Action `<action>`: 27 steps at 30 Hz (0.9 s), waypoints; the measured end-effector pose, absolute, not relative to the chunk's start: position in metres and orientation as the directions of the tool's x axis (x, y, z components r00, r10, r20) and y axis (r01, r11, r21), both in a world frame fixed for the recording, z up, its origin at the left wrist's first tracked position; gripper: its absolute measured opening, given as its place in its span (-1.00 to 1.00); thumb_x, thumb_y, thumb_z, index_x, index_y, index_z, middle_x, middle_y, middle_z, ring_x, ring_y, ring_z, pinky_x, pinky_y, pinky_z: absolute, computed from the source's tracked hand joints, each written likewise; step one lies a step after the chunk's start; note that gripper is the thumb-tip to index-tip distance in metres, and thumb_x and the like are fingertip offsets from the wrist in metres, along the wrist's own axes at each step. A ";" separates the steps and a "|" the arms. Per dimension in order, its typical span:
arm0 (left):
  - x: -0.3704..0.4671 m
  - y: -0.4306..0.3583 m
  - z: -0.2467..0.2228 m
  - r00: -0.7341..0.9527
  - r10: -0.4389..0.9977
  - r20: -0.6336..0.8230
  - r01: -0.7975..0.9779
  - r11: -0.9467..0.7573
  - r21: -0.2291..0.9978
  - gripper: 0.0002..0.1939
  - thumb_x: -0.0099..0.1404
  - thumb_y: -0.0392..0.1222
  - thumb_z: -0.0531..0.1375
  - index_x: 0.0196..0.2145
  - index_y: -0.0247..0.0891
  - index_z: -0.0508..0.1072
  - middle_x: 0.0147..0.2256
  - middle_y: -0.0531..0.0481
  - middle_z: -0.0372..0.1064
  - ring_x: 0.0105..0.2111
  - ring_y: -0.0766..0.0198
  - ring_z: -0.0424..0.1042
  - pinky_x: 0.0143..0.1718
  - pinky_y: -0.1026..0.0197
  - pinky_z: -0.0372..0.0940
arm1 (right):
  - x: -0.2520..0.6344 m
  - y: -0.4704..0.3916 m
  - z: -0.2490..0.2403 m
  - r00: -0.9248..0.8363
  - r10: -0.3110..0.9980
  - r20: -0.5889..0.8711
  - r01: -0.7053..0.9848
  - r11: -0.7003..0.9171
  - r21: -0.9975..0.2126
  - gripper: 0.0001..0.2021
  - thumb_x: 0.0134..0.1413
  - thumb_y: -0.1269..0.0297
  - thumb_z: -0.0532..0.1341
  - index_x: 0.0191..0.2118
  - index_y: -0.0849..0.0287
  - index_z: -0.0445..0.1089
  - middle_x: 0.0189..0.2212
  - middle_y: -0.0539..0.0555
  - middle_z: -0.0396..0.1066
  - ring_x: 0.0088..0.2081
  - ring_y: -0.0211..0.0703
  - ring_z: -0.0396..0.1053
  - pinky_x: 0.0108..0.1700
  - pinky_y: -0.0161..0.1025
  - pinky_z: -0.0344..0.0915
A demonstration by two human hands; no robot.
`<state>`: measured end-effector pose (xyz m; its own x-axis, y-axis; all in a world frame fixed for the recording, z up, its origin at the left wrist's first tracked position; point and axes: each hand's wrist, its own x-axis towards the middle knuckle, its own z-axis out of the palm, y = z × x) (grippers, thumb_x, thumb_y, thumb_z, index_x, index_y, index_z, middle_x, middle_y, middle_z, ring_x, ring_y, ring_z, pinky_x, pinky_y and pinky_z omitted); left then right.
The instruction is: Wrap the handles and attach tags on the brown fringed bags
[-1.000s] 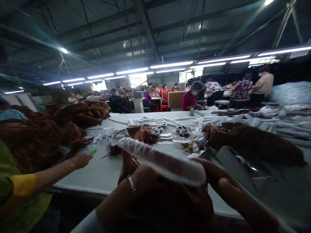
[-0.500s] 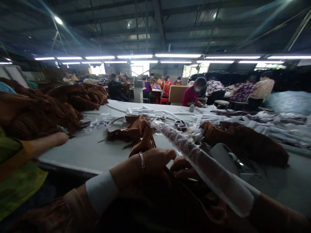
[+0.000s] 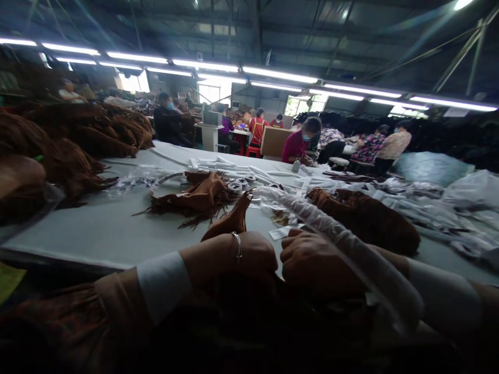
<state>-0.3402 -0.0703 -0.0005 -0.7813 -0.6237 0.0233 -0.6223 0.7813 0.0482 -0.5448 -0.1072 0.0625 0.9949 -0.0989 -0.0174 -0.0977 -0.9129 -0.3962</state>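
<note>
At the front edge of the table, a brown leather bag (image 3: 230,218) rises behind my left wrist, its lower part lost in shadow. My left hand (image 3: 257,254), below a silver bangle, is closed on the bag. Just to its right my right hand (image 3: 317,259) is also closed on the bag, knuckles up; the exact part gripped is hidden in the dark. A strap wrapped in whitish film (image 3: 335,234) arches from the bag's top over my right hand and forearm.
A fringed brown bag (image 3: 195,192) lies further back on the pale table (image 3: 97,234). Another dark brown bag (image 3: 362,218) sits at right, near wrapped white strips (image 3: 440,223). Brown bags (image 3: 97,130) pile up at left, where a co-worker's hand (image 3: 19,176) reaches in.
My view has turned and tilted. My right hand has come out from behind the strap and closed into a fist; my left fingers have curled in. The co-worker's hand has moved.
</note>
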 end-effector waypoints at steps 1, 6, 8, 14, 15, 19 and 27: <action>-0.340 -0.073 -0.002 -0.784 -0.621 -0.003 -0.620 0.783 0.056 -0.74 0.09 -0.05 0.37 -0.64 -0.13 0.45 -0.56 0.07 0.48 -0.55 0.27 0.37 -0.57 0.19 -0.01 | -0.550 -0.107 0.072 0.997 -0.021 -0.074 -0.046 -0.931 -0.361 -0.89 -0.07 0.39 0.28 -0.55 0.13 0.40 -0.46 -0.03 0.46 -0.32 -0.20 0.33 0.03 -0.18 0.20; -0.325 -0.084 -0.005 -0.692 -0.719 0.067 -0.690 0.686 0.231 -0.53 0.02 0.26 0.34 -0.72 -0.15 0.39 -0.65 0.07 0.37 -0.61 0.29 0.26 -0.55 0.19 -0.01 | -0.588 -0.104 0.109 0.974 -0.098 -0.203 -0.143 -0.965 -0.219 -0.86 0.12 0.33 0.20 -0.45 0.12 0.40 -0.51 -0.06 0.34 -0.41 -0.25 0.17 -0.15 -0.23 0.17; -0.319 -0.086 -0.005 -0.704 -0.703 0.102 -0.668 0.704 0.240 -0.51 0.05 0.29 0.31 -0.70 -0.16 0.38 -0.63 0.05 0.38 -0.59 0.29 0.26 -0.54 0.20 -0.02 | -0.601 -0.101 0.112 0.963 -0.196 -0.186 -0.235 -0.947 -0.218 -0.79 0.17 0.28 0.18 -0.50 0.11 0.34 -0.53 -0.07 0.28 -0.42 -0.25 0.12 -0.22 -0.25 0.14; -0.311 -0.086 -0.004 -0.733 -0.672 0.110 -0.635 0.733 0.244 -0.47 0.16 0.27 0.24 -0.69 -0.18 0.33 -0.61 0.04 0.36 -0.57 0.30 0.24 -0.51 0.21 0.01 | -0.612 -0.095 0.092 0.985 -0.161 -0.059 -0.170 -0.872 -0.459 -0.64 0.21 0.19 0.16 -0.57 0.12 0.11 -0.58 -0.09 0.11 -0.45 -0.26 0.07 -0.19 -0.23 0.13; -0.311 -0.085 -0.003 -0.740 -0.663 0.115 -0.625 0.741 0.246 -0.47 0.17 0.27 0.22 -0.69 -0.19 0.32 -0.61 0.03 0.36 -0.58 0.31 0.23 -0.51 0.21 0.01 | -0.612 -0.094 0.091 0.989 -0.142 -0.042 -0.144 -0.860 -0.489 -0.66 0.22 0.19 0.14 -0.56 0.12 0.12 -0.57 -0.09 0.13 -0.44 -0.26 0.08 -0.17 -0.22 0.14; -0.305 -0.080 0.001 -0.772 -0.620 0.138 -0.574 0.774 0.270 -0.46 0.23 0.26 0.17 -0.68 -0.20 0.27 -0.59 0.02 0.34 -0.57 0.31 0.24 -0.52 0.22 0.02 | -0.614 -0.089 0.097 0.995 -0.101 -0.025 -0.099 -0.849 -0.520 -0.73 0.26 0.28 0.09 -0.50 0.12 0.25 -0.50 -0.01 0.32 -0.38 -0.22 0.21 -0.11 -0.19 0.18; -0.311 -0.080 0.012 -0.597 -0.790 0.140 -0.793 0.607 0.048 -0.77 0.13 -0.01 0.35 -0.45 -0.21 0.48 -0.37 -0.07 0.46 -0.32 0.10 0.44 -0.29 0.15 0.26 | -0.608 -0.091 0.089 0.922 -0.386 0.026 -0.275 -0.702 -0.657 -0.78 0.20 0.32 0.14 -0.44 0.22 0.42 -0.49 -0.01 0.39 -0.41 -0.28 0.29 -0.33 -0.34 0.22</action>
<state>-0.3115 -0.0795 0.0124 -0.5966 -0.7902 0.1401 -0.7930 0.6073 0.0480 -0.6078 -0.0912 0.0892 0.9222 -0.3858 0.0257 -0.2752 -0.7016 -0.6573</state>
